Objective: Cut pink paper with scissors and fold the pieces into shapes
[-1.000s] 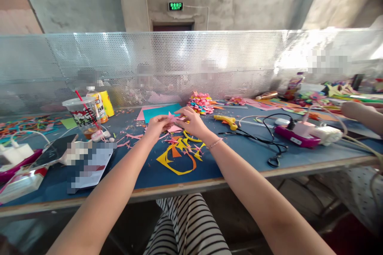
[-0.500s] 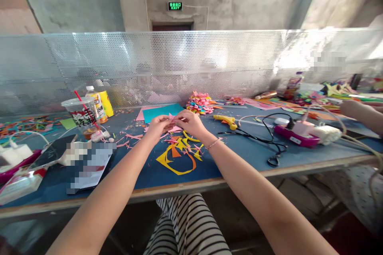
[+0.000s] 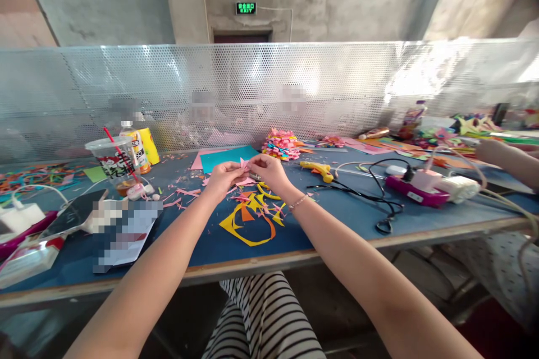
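Note:
Between the fingertips of both hands is a small pink paper piece (image 3: 244, 164) with pointed tips. My left hand (image 3: 226, 178) pinches it from the left, and my right hand (image 3: 266, 171) pinches it from the right; the fingers cover much of it. Just beneath, yellow paper scraps (image 3: 256, 202) and thin pink strips (image 3: 185, 193) are strewn on the blue table. Behind the hands lies a teal paper sheet (image 3: 229, 158) over a pink one. A stack of pink, yellow and blue paper shapes (image 3: 280, 144) stands beyond my right hand.
To the right are a yellow glue gun (image 3: 318, 170), black cables (image 3: 362, 196) and a purple power strip (image 3: 415, 193). On the left stand a plastic cup (image 3: 115, 162) with a red straw and a phone (image 3: 130, 233). A perforated metal screen (image 3: 252, 90) closes the back. Another person's arm (image 3: 505, 160) reaches in at right.
The pink paper piece has turned slightly, and more of its points show between my fingertips. Both of my hands stay in nearly the same place.

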Motion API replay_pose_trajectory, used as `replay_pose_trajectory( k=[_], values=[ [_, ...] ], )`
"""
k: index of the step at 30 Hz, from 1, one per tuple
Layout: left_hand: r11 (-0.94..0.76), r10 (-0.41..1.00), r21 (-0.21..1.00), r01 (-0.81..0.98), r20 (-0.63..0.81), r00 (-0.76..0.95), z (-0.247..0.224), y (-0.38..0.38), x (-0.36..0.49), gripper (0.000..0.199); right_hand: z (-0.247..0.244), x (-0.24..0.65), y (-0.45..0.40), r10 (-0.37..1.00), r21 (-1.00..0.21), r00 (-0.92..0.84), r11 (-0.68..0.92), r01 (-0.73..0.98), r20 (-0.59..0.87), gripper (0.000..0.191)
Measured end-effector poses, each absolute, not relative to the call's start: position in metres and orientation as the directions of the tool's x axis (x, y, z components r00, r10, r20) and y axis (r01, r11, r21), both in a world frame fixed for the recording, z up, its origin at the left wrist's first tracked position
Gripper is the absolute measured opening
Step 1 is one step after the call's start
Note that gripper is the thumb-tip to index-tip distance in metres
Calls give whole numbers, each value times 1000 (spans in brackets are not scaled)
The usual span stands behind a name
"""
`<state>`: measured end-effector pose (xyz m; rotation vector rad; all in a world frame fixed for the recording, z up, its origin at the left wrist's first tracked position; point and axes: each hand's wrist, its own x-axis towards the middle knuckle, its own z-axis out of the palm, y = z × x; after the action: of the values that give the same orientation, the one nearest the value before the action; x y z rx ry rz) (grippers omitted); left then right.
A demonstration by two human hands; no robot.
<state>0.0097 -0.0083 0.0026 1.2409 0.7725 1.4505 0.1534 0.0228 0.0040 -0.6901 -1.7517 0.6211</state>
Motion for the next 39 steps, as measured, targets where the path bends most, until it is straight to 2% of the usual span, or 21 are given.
replay_pose_trajectory(
  k=[8, 14, 19, 23, 28, 30, 35, 39],
  values=[
    [-274, 958, 925, -263, 286, 8, -2, -3, 10, 17, 4, 149, 22, 761, -764, -173, 642, 64, 625, 13],
    [-282, 952, 938, -202, 300, 63, -3, -3, 10, 19, -1, 149, 23, 721, -699, -261, 690, 188, 642, 22],
    [-360, 921, 929, -83, 368, 127, -4, 0, 9, 20, -1, 150, 24, 759, -769, -265, 633, 88, 595, 21],
    [-480, 875, 871, 107, 467, 126, -3, 2, 7, 14, 2, 150, 22, 808, -833, -244, 553, 3, 536, 24],
    [-510, 860, 833, 216, 495, 121, -1, 3, 3, 7, 7, 156, 24, 851, -863, -147, 504, -41, 504, 31],
    [-512, 859, 829, 224, 501, 106, -2, 4, 1, 7, 8, 159, 24, 829, -832, -125, 553, 43, 545, 33],
    [-550, 833, 788, 276, 542, 114, -4, 4, 0, 7, 5, 157, 21, 715, -654, -287, 699, 288, 638, 33],
    [-558, 822, 764, 324, 563, 87, -1, -2, 2, 8, -1, 156, 25, 639, -506, -333, 760, 407, 693, 30]
  ],
)
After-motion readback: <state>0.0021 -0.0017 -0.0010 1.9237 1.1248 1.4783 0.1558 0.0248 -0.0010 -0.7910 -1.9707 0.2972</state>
